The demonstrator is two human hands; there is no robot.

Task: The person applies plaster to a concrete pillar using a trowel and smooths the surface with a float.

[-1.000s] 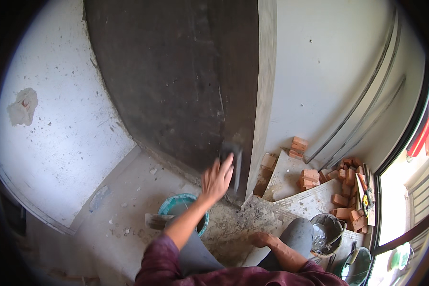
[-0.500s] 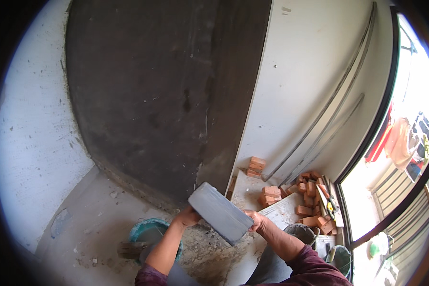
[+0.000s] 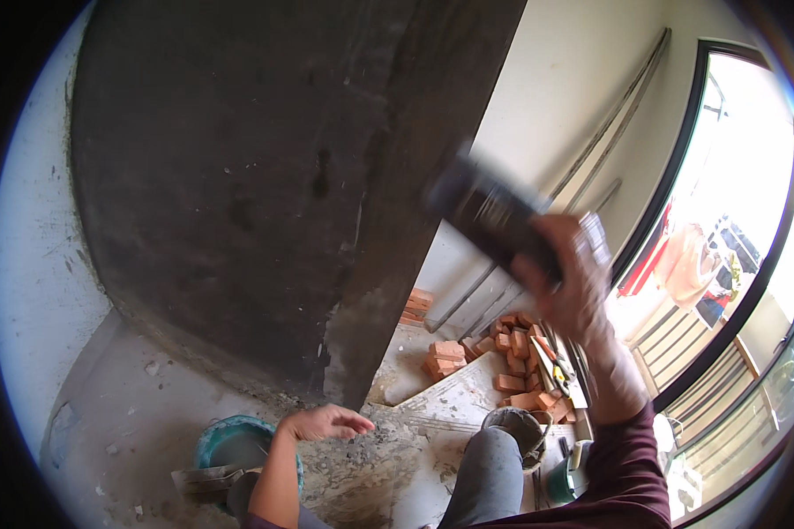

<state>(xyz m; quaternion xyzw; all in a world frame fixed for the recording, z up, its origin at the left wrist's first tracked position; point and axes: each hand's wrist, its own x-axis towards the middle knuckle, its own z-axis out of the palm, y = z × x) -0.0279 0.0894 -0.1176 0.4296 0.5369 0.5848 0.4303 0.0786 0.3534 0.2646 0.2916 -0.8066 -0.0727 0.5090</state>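
My right hand (image 3: 573,282) is raised at the right of the wall's edge, fingers wrapped round one end of a dark rectangular block that looks like a plastering float (image 3: 494,216). Motion blurs the float and its far end. It is tilted, in front of the right edge of the dark, freshly coated wall (image 3: 238,176); whether it touches the wall I cannot tell. Low down on the left, my left hand (image 3: 329,423) holds nothing, its fingers stretched out. Just below and left of that hand stands a teal bucket (image 3: 205,441) with grey contents.
A flat tool (image 3: 205,483) lies across the teal bucket. Beside my knee is a dark bucket (image 3: 538,428), with a green bucket (image 3: 558,485) farther right. Red bricks (image 3: 516,361) are heaped by the window frame (image 3: 688,115). Long poles (image 3: 613,101) lean on the white wall.
The left hand has let go of the float and dropped slightly. My right hand has lifted the float up and to the right, turning it. The view has shifted.
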